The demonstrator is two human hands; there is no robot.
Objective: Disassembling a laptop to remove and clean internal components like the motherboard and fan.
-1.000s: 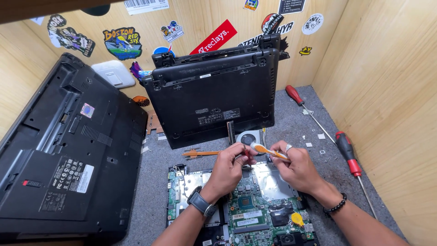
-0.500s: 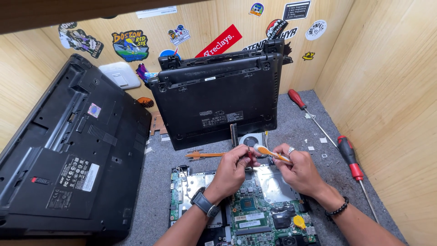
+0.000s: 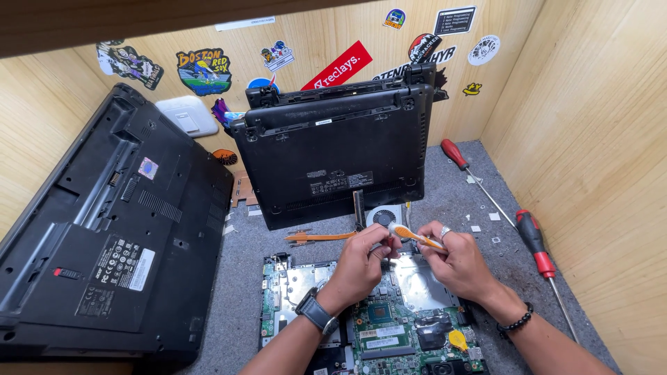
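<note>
Right hand (image 3: pixel 460 260) grips orange-handled tool (image 3: pixel 415 237) w/ fingers closed; left hand (image 3: pixel 361 262) pinches its tip end above green motherboard (image 3: pixel 379 326), near cooling fan (image 3: pixel 383 216).

The near end of the green laptop circuit board (image 3: pixel 389 326) runs off the picture's near edge, and the left hand (image 3: pixel 358 267) and right hand (image 3: pixel 455 260) cover its far middle, so whatever small part the fingertips pinch there cannot be made out. The large black laptop base (image 3: pixel 104 236) on the left is cut by the left and near edges. The smaller black laptop shell (image 3: pixel 333 153) leaning at the far wall hides the stickers behind it and part of the grey cooling fan (image 3: pixel 384 215).
</note>
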